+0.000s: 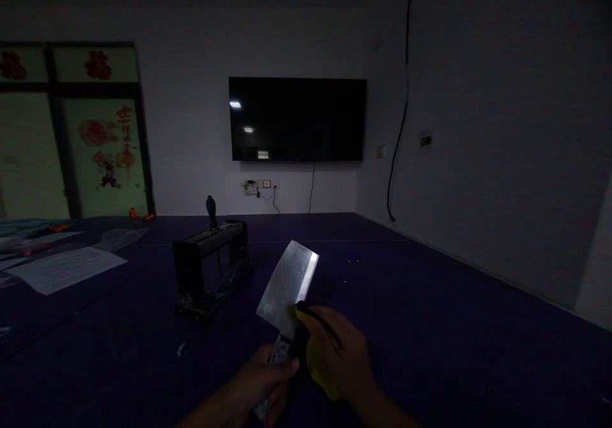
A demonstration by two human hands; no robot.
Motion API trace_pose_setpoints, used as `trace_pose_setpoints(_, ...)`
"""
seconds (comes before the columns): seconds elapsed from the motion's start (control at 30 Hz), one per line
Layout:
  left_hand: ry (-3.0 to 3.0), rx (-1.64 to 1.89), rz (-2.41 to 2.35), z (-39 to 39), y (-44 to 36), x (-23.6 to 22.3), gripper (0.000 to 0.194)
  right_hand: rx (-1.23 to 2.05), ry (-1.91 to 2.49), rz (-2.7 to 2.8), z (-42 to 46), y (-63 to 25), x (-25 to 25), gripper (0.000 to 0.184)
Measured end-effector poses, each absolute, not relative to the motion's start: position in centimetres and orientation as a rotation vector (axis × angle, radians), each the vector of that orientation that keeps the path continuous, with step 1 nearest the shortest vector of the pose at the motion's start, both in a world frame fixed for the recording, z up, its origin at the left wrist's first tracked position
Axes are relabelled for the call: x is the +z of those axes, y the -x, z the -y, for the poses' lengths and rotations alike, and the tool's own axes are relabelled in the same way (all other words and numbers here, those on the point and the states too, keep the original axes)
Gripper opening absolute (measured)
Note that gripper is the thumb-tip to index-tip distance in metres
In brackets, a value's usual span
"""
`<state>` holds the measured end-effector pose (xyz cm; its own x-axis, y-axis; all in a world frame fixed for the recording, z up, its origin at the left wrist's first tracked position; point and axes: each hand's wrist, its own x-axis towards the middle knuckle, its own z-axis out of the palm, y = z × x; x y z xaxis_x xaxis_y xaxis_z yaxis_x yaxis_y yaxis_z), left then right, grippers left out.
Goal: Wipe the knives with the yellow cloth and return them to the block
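Note:
My left hand (262, 380) is closed round the patterned handle of a cleaver (288, 284). Its broad metal blade points up and away from me, and the bright edge faces right. In my right hand (342, 351) is a yellow and black item (318, 361), gripped against the lower right part of the blade near the handle. The fingers and the dim light hide much of it, so its exact kind does not show. Beyond my left hand, to the left of the blade, a black frame-like stand (210, 265) with clear sides and an upright dark knob stands on the dark blue surface.
Printed paper sheets (71, 268) and a clear plastic bag (122, 238) lie at the left. Small orange items (138, 214) sit farther back. A white scrap (180, 349) lies near the stand. A television (299, 118) hangs on the far wall, and a black cable (399, 141) runs down the right wall.

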<state>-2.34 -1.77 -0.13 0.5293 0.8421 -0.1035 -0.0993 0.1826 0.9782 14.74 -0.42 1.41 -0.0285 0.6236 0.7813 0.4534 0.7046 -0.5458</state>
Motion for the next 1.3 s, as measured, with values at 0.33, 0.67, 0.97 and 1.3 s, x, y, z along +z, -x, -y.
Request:
trace_pose_setpoints(0.33, -1.282, 0.734, -0.861, 1.3, 2.4, -0.6, 0.038, 0.016, 0.680, 2.355, 1.3, -14.2, 1.0, 0.036)
trace_pose_setpoints(0.67, -1.339, 0.745, -0.907, 1.5, 2.4, -1.0, 0.051, 0.091, 0.680, 2.518, 1.2, -14.4, 2.0, 0.046)
trace_pose_setpoints(0.97, -1.451, 0.675, -1.038, 2.1, 1.3, 0.4, 0.058, -0.082, 0.855, 2.655, 2.0, -13.6, 3.1, 0.051)
trace_pose_setpoints(1.3, -1.462, 0.727, -0.986, 2.4, 1.1, 1.0, 0.056, -0.107, 0.954, 2.695, 2.2, -13.0, 3.4, 0.058)
